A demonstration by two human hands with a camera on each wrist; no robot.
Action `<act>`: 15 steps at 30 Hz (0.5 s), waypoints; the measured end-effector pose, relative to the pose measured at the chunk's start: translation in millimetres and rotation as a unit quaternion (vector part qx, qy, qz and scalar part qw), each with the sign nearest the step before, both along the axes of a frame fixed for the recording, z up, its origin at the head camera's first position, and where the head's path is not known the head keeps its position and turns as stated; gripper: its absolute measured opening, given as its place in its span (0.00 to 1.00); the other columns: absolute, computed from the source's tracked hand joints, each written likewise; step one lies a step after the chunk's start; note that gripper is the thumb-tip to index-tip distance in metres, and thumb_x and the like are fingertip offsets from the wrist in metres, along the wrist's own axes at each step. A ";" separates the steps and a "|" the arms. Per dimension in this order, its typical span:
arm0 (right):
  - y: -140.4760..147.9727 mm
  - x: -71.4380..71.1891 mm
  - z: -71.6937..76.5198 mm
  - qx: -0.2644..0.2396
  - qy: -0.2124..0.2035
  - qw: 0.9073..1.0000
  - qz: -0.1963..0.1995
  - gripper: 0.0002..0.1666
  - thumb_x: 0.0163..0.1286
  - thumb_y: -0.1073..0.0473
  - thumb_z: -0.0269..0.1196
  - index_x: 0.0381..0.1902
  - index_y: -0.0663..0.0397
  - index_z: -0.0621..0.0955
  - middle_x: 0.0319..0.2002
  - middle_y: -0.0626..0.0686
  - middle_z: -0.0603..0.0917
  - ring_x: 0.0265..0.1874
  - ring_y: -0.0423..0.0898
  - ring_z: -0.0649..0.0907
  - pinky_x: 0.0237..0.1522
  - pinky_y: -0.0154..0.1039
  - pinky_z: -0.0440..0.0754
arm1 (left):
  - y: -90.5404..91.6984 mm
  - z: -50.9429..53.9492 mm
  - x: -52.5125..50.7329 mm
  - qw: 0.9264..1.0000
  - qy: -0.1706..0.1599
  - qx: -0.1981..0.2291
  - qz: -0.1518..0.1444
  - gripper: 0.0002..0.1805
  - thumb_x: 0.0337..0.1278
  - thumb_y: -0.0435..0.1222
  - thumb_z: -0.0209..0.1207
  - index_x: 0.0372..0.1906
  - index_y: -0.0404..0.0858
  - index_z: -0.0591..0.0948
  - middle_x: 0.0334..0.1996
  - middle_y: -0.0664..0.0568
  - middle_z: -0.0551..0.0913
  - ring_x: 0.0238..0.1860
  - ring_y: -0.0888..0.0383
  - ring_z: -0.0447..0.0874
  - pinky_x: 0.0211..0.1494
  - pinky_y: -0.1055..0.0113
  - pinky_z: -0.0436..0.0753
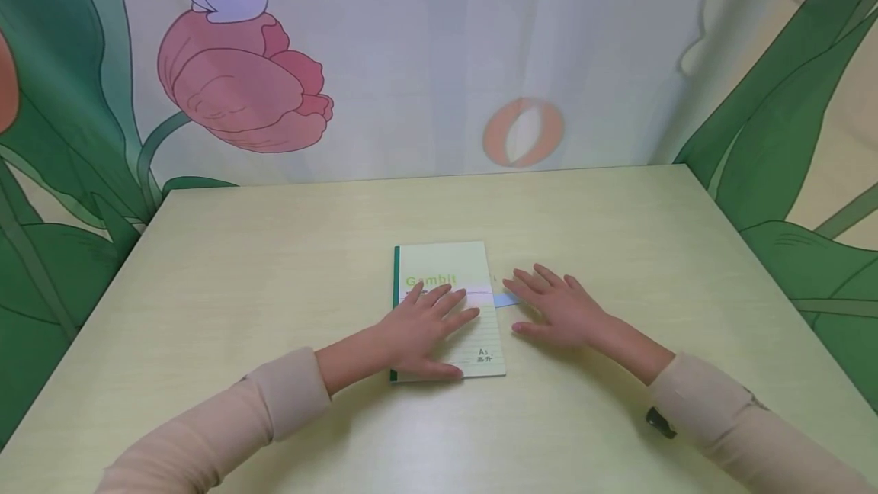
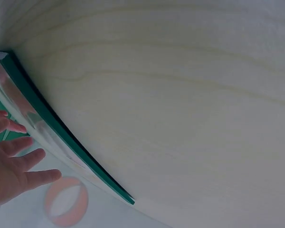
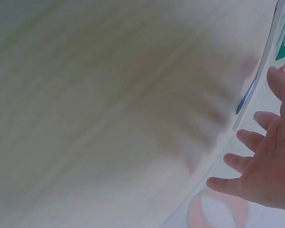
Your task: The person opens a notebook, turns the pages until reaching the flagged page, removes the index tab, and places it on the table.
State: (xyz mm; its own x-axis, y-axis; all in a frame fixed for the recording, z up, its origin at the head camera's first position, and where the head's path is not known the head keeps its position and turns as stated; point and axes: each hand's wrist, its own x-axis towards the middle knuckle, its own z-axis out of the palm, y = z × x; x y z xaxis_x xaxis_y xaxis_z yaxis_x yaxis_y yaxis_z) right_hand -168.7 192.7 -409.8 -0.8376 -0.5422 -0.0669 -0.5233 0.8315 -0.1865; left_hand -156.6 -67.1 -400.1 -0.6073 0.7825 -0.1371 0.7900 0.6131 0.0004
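Note:
A notebook with a pale cover and a green spine lies on the table, its spine toward the left. My left hand is over the lower left of its cover, fingers spread and straight; whether it touches cannot be told. A blue strip sticks out from under the notebook's right edge. Just right of the notebook, my right hand is spread with straight fingers, hovering above the table and partly covering the strip's outer end. In the left wrist view the green spine runs beside the fingers.
The light wooden table stretches out on all sides of the notebook. Behind it hangs a white cloth printed with a pink flower and an orange ring. Green leaf prints flank both sides. A small black object is at the right sleeve.

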 end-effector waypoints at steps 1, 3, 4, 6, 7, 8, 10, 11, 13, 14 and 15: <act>0.1 0.5 -0.1 0.002 -0.002 1.000 0.002 0.40 0.62 0.39 0.56 0.68 0.46 0.61 0.68 0.56 0.59 0.66 0.61 0.54 0.56 0.67 0.55 | 0.7 -0.9 0.3 1.000 -0.004 -0.001 0.002 0.46 0.46 0.67 0.50 0.69 0.49 0.58 0.68 0.46 0.55 0.67 0.45 0.51 0.63 0.42 0.53; 0.4 1.0 -0.4 0.004 -0.007 1.000 0.009 0.40 0.62 0.39 0.56 0.69 0.47 0.60 0.68 0.56 0.59 0.66 0.61 0.54 0.56 0.67 0.54 | 2.1 -2.6 1.3 1.000 -0.008 -0.005 0.005 0.46 0.45 0.68 0.51 0.69 0.49 0.59 0.68 0.46 0.56 0.67 0.44 0.53 0.62 0.42 0.55; 0.5 1.2 -0.3 0.006 -0.009 1.000 0.011 0.40 0.63 0.40 0.56 0.69 0.47 0.60 0.68 0.56 0.59 0.66 0.61 0.53 0.56 0.67 0.54 | 2.8 -3.5 1.8 1.000 -0.008 -0.007 0.006 0.46 0.44 0.68 0.51 0.68 0.49 0.59 0.67 0.46 0.57 0.66 0.44 0.54 0.61 0.42 0.57; 0.2 1.7 0.0 0.008 -0.014 1.000 0.016 0.40 0.63 0.39 0.55 0.69 0.47 0.59 0.68 0.56 0.58 0.67 0.61 0.53 0.56 0.67 0.54 | 4.2 -4.1 3.0 1.000 -0.006 -0.013 0.007 0.46 0.43 0.68 0.52 0.68 0.49 0.60 0.66 0.45 0.58 0.65 0.44 0.56 0.60 0.42 0.60; 0.1 1.7 -0.1 0.008 -0.016 1.000 0.017 0.40 0.63 0.39 0.55 0.69 0.47 0.59 0.68 0.56 0.58 0.67 0.61 0.53 0.56 0.67 0.54 | 4.8 -4.3 3.5 1.000 -0.004 -0.015 0.007 0.46 0.43 0.68 0.52 0.67 0.49 0.61 0.66 0.45 0.59 0.65 0.43 0.57 0.60 0.43 0.61; 0.1 2.1 0.1 0.009 -0.017 1.000 0.019 0.40 0.63 0.39 0.55 0.69 0.48 0.59 0.68 0.56 0.59 0.67 0.61 0.53 0.56 0.67 0.54 | 5.4 -4.2 4.0 1.000 -0.002 -0.018 0.007 0.46 0.43 0.68 0.52 0.67 0.49 0.61 0.66 0.45 0.59 0.64 0.43 0.57 0.59 0.43 0.62; -0.3 3.0 1.1 0.009 -0.018 1.000 0.021 0.41 0.63 0.39 0.55 0.69 0.48 0.59 0.68 0.56 0.59 0.67 0.61 0.53 0.56 0.67 0.54 | 6.6 -3.6 4.8 1.000 -0.002 -0.022 0.008 0.45 0.44 0.67 0.52 0.67 0.48 0.62 0.66 0.44 0.59 0.64 0.43 0.58 0.58 0.44 0.64; -0.3 3.4 1.3 0.008 -0.017 1.000 0.021 0.41 0.63 0.39 0.55 0.69 0.48 0.59 0.68 0.56 0.59 0.66 0.61 0.53 0.56 0.67 0.54 | 7.1 -3.3 5.0 1.000 -0.005 -0.022 0.009 0.44 0.44 0.67 0.52 0.67 0.48 0.62 0.66 0.44 0.59 0.64 0.42 0.58 0.58 0.44 0.64; -0.6 4.0 1.8 0.004 -0.015 1.000 0.022 0.41 0.63 0.39 0.55 0.69 0.49 0.60 0.68 0.57 0.59 0.66 0.62 0.53 0.56 0.67 0.54 | 7.7 -3.1 5.5 1.000 -0.015 -0.021 0.011 0.43 0.46 0.65 0.53 0.66 0.48 0.63 0.66 0.43 0.58 0.65 0.41 0.57 0.57 0.44 0.65; -0.7 4.4 2.3 0.003 -0.014 1.000 0.022 0.41 0.62 0.39 0.55 0.69 0.49 0.60 0.68 0.57 0.59 0.66 0.62 0.54 0.56 0.68 0.54 | 7.8 -3.1 5.7 1.000 -0.021 -0.020 0.013 0.42 0.47 0.64 0.53 0.67 0.48 0.62 0.67 0.43 0.58 0.65 0.41 0.56 0.58 0.44 0.65; -0.9 4.5 2.4 0.001 -0.014 1.000 0.022 0.41 0.62 0.39 0.56 0.69 0.49 0.60 0.68 0.57 0.59 0.66 0.62 0.54 0.56 0.68 0.54 | 7.9 -3.1 6.0 0.999 -0.029 -0.018 0.015 0.42 0.47 0.63 0.53 0.67 0.48 0.62 0.67 0.42 0.57 0.65 0.41 0.56 0.58 0.43 0.65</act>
